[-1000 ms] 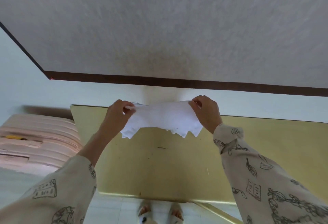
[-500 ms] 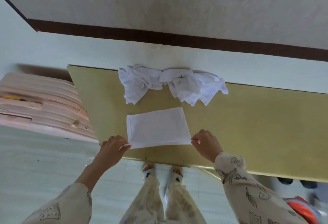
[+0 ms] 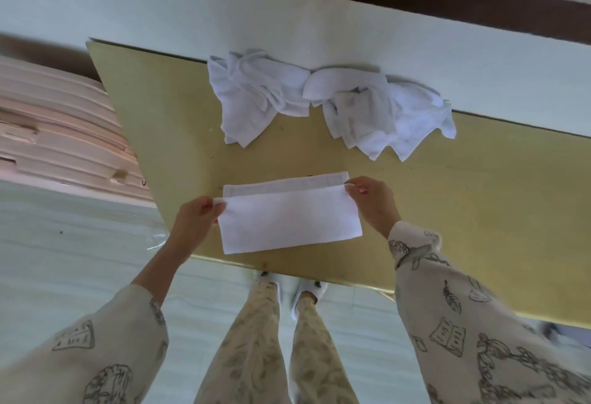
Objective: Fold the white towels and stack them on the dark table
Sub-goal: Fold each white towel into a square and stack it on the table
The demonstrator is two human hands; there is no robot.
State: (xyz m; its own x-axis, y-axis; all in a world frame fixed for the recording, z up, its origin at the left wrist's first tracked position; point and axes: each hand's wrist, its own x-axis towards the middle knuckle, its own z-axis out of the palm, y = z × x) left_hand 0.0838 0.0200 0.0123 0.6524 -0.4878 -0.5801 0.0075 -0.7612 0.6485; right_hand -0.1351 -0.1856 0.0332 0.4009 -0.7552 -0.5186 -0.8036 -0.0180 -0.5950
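We see the yellowish table [image 3: 463,199] standing against the pale wall [image 3: 192,3]. At its far edge lies a heap of crumpled white towels [image 3: 319,99]. Near the front edge lies the towel being folded [image 3: 287,224], its near half laid over towards the far hem. Our left hand [image 3: 198,218] pinches the left corner and our right hand [image 3: 372,202] pinches the right.

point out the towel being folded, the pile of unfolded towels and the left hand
towel being folded [image 3: 289,227], head view, middle of its folded-over top layer
pile of unfolded towels [image 3: 361,112], head view, crumpled right half
left hand [image 3: 196,218], head view, back of the hand
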